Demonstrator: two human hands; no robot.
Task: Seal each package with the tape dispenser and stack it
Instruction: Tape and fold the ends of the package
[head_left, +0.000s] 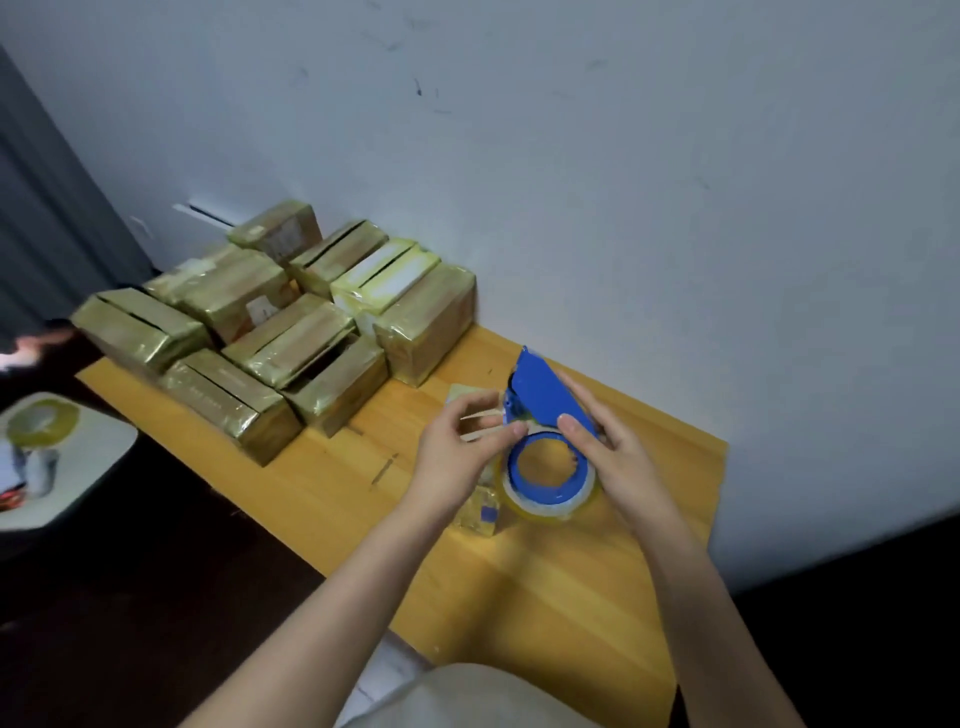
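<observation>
Right hand is clenching the blue tape dispenser over a small package on the surface — left hand is pinching the tape end, apparently to start sealing.

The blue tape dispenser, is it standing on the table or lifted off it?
Lifted. The blue tape dispenser is held by both hands above the yellow wooden table, over a small taped package.

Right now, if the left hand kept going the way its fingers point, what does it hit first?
The left hand points right, toward the blue tape dispenser; its fingertips already look to touch it. Depth is unclear, so contact isn't certain.
</observation>
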